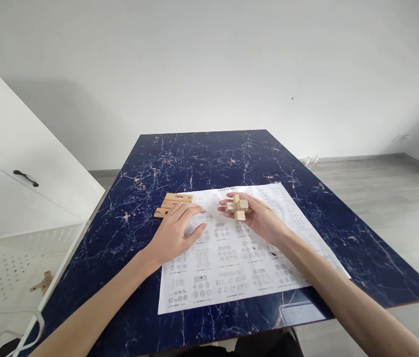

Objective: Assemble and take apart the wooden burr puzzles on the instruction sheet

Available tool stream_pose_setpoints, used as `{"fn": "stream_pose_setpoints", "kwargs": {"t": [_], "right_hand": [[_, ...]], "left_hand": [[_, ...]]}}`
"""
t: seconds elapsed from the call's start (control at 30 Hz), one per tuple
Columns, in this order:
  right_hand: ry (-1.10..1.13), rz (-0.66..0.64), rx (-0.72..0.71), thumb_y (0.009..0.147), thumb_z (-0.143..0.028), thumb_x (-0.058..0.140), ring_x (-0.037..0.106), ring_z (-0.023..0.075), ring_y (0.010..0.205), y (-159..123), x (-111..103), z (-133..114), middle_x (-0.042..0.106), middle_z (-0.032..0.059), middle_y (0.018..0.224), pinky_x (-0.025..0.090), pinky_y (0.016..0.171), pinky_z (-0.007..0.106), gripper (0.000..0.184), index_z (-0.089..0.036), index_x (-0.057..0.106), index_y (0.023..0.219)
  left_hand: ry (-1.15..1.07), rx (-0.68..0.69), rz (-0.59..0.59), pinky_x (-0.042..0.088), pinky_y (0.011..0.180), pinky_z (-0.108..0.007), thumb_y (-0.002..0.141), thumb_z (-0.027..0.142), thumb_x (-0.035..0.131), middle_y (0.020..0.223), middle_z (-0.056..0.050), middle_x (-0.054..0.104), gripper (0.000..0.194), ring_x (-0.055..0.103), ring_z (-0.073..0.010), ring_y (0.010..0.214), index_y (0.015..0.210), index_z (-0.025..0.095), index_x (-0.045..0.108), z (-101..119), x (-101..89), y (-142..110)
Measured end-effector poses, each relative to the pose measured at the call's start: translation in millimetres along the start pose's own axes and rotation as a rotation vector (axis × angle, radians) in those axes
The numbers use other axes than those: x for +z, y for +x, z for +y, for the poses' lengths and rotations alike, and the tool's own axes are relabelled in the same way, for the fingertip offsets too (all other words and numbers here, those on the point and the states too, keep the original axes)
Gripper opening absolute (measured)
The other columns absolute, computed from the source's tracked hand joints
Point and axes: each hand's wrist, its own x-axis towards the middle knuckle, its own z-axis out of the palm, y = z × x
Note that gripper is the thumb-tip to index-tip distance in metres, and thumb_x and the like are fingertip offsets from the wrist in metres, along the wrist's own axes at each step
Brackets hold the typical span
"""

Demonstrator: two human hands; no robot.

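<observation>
My right hand (261,218) holds a partly assembled wooden block puzzle (237,206) just above a printed instruction sheet (239,263). My left hand (178,233) lies on the sheet's upper left corner, fingers stretched out and apart, holding nothing. Its fingertips reach toward three loose flat wooden pieces (170,204) stacked side by side on the table just left of the sheet. The pieces carry dark numbers.
The sheet lies on a dark blue marble-patterned table (213,158). A white perforated basket (16,267) with a small wooden piece (42,283) in it stands low at the left, below a white cabinet (12,163). Grey floor lies to the right.
</observation>
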Motion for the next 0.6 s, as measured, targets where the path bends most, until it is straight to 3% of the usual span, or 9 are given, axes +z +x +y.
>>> {"fn": "stream_pose_setpoints", "kwargs": {"t": [0.1,0.2,0.4,0.5,0.6], "right_hand": [[-0.030,-0.081,-0.032,0.109,-0.050,0.056,0.073,0.0292,0.123,-6,14,5,0.070,0.0127,0.142,0.055,0.114,0.054,0.036,-0.024,0.066,0.132],[-0.070,-0.129,-0.033,0.110,-0.052,0.055,0.074,0.0259,0.119,-14,30,14,0.068,0.0103,0.142,0.056,0.111,0.051,0.035,-0.027,0.063,0.132],[-0.115,-0.235,-0.045,0.112,-0.056,0.047,0.070,0.0229,0.122,-24,46,21,0.068,0.0083,0.134,0.059,0.107,0.047,0.039,-0.028,0.053,0.139],[-0.302,-0.175,-0.169,0.112,-0.048,0.048,0.067,0.0243,0.126,-23,42,17,0.063,0.0114,0.142,0.059,0.107,0.047,0.034,-0.026,0.053,0.138],[-0.540,-0.142,-0.295,0.110,-0.035,0.054,0.069,0.0253,0.119,-20,34,10,0.068,0.0123,0.136,0.060,0.100,0.046,0.023,-0.024,0.059,0.129]], "left_hand": [[-0.062,-0.092,-0.044,0.049,0.117,-0.053,0.100,0.052,0.071,0.146,-0.011,0.062,0.058,0.059,-0.0332,0.138,0.147,0.028,0.049,12,4.2,-2],[-0.138,-0.102,-0.051,0.048,0.120,-0.055,0.084,0.063,0.084,0.156,-0.014,0.053,0.092,0.052,-0.0374,0.146,0.157,0.030,0.038,21,9.6,-2],[-0.247,-0.018,-0.019,0.048,0.120,-0.052,0.088,0.048,0.086,0.152,-0.010,0.058,0.073,0.058,-0.0323,0.142,0.149,0.033,0.049,27,11.8,-1],[-0.308,-0.086,0.045,0.054,0.113,-0.050,0.086,0.042,0.088,0.145,-0.009,0.066,0.068,0.064,-0.0317,0.134,0.144,0.030,0.054,25,8.9,0],[-0.365,-0.145,0.068,0.057,0.107,-0.047,0.085,0.038,0.090,0.137,-0.008,0.071,0.064,0.069,-0.0303,0.125,0.140,0.029,0.058,24,7.0,0]]}}
